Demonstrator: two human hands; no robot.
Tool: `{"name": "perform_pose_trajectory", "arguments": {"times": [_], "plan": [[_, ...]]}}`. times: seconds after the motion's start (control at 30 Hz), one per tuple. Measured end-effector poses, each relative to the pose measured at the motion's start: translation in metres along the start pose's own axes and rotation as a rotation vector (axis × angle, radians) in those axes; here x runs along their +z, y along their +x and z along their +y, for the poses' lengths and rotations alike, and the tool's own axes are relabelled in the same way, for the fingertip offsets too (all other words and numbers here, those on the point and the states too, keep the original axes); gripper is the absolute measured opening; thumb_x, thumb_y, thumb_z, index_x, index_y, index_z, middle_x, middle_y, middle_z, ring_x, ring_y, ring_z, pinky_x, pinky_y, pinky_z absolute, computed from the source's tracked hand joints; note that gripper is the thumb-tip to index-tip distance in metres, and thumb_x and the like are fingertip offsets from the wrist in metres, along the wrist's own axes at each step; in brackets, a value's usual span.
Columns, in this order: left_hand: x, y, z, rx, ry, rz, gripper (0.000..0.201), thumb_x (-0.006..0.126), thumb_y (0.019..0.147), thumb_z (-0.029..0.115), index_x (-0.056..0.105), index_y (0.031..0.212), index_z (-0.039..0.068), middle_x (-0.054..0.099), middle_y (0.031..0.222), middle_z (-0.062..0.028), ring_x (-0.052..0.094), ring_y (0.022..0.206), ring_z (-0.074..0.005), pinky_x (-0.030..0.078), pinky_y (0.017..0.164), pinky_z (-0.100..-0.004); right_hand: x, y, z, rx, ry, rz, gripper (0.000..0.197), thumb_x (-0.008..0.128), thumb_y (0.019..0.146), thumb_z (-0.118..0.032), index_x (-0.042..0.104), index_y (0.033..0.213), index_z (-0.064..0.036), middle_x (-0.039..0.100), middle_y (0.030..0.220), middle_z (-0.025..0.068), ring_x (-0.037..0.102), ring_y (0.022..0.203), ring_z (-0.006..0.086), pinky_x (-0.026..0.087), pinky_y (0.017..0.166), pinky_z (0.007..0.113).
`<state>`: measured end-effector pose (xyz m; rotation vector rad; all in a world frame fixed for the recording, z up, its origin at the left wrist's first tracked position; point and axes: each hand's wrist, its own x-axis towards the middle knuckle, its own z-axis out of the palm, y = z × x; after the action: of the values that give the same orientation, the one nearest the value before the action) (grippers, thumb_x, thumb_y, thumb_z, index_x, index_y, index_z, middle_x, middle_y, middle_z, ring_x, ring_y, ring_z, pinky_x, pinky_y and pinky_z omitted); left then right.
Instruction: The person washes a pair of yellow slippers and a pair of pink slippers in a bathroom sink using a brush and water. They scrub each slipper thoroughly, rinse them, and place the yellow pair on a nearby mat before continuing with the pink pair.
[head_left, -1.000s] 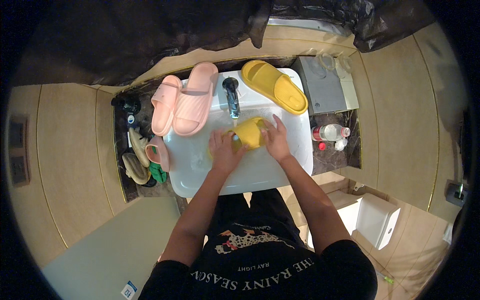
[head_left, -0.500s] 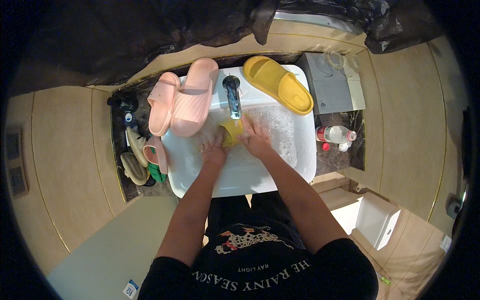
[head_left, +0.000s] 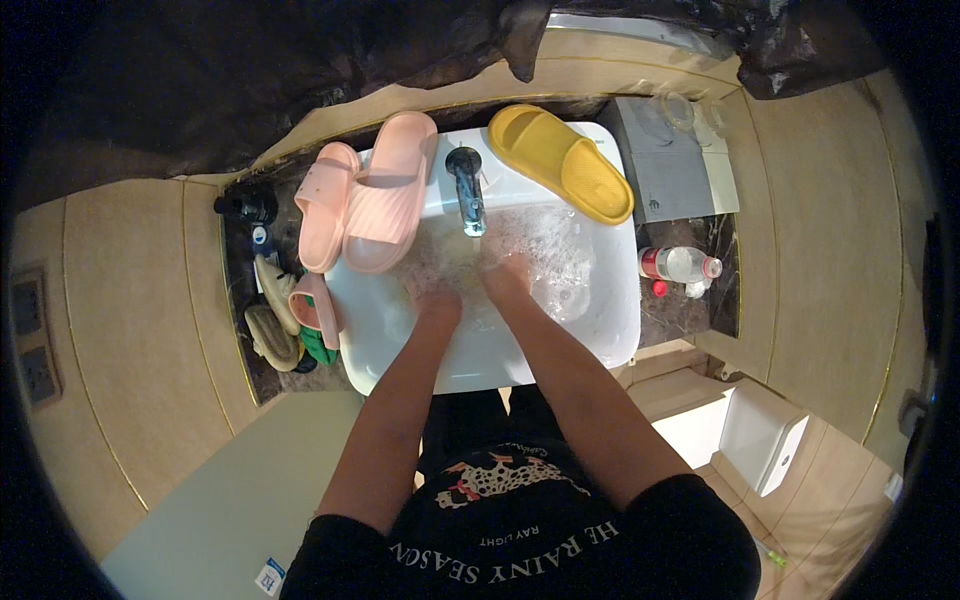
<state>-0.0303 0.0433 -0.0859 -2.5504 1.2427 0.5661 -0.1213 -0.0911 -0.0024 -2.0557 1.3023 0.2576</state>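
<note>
Neither hand's grip can be told: foam hides the fingers of the left hand (head_left: 434, 298) and the right hand (head_left: 508, 274), both sunk in foamy water (head_left: 568, 252) below the faucet (head_left: 468, 190), about midway between the side edges of the sink (head_left: 618, 305) (whatever they may hold is hidden too). One yellow slipper (head_left: 565, 165) lies across the sink's back right corner; a large pink slipper (head_left: 388, 205) juts over the back left. A knock could tip either in; brisk strokes might slosh water over the front edge.
</note>
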Motion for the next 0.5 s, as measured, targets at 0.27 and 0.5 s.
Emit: {"name": "perform_pose_trajectory", "arguments": {"times": [0.27, 0.5], "plan": [[-0.099, -0.022, 0.041, 0.053, -0.600, 0.277, 0.052, 0.077, 0.071, 0.032, 0.063, 0.117, 0.011, 0.026, 0.148, -0.0241, 0.019, 0.137, -0.0443, 0.014, 0.112, -0.0548, -0.048, -0.028, 0.041, -0.314, 0.110, 0.531, 0.052, 0.076, 0.073, -0.024, 0.057, 0.119, -0.0082, 0.052, 0.119, 0.0178, 0.048, 0.113, 0.0381, 0.039, 0.094, 0.048], [-0.091, -0.021, 0.041, 0.176, -0.883, 0.446, 0.044, 0.076, 0.074, 0.028, 0.066, 0.106, 0.000, 0.036, 0.140, -0.0248, 0.031, 0.130, -0.0435, 0.024, 0.111, -0.0461, -0.132, 0.001, 0.029, -0.336, 0.089, 0.844, 0.042, 0.078, 0.070, -0.016, 0.059, 0.106, -0.0061, 0.057, 0.105, 0.0132, 0.052, 0.103, 0.0360, 0.040, 0.088, 0.046]]}}
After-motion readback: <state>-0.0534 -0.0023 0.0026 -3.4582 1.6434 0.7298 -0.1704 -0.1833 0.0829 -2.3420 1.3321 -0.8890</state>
